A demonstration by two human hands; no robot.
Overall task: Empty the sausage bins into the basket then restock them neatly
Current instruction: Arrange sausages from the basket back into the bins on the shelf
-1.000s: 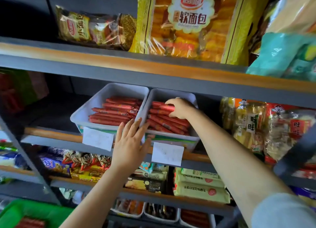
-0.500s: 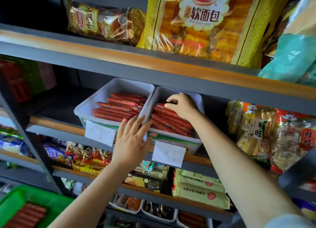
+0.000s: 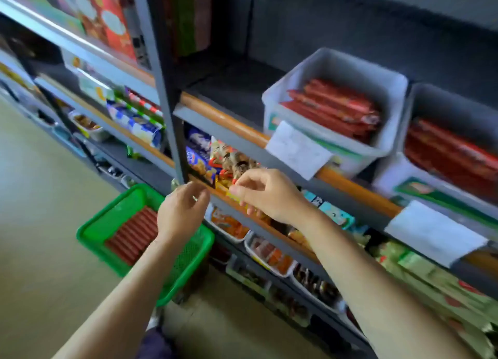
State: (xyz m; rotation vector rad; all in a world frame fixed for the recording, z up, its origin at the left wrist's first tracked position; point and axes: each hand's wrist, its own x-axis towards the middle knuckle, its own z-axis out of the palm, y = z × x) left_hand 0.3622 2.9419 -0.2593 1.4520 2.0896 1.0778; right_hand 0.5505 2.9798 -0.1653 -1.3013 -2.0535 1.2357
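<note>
Two white sausage bins stand side by side on the grey shelf: the left bin (image 3: 334, 62) and the right bin (image 3: 442, 100), each holding several red sausages (image 3: 334, 108) laid in rows. A green basket (image 3: 107, 218) sits low on the floor side, with a row of red sausages (image 3: 132, 234) in it. My left hand (image 3: 183, 213) hangs above the basket's far edge, fingers loosely curled, holding nothing. My right hand (image 3: 266, 194) hovers beside it in front of the lower shelf, below the bins, fingers curled with nothing visible in them.
A dark upright shelf post (image 3: 164, 89) rises just behind my left hand. Paper labels (image 3: 296, 148) hang from the shelf rail under the bins. Snack packs (image 3: 229, 162) and small trays (image 3: 269, 253) fill the lower shelves. Beige floor (image 3: 40, 224) lies to the left.
My right hand has left the right bin and my left hand has left the bin fronts; both dropped to the basket. The view swung down and left.
</note>
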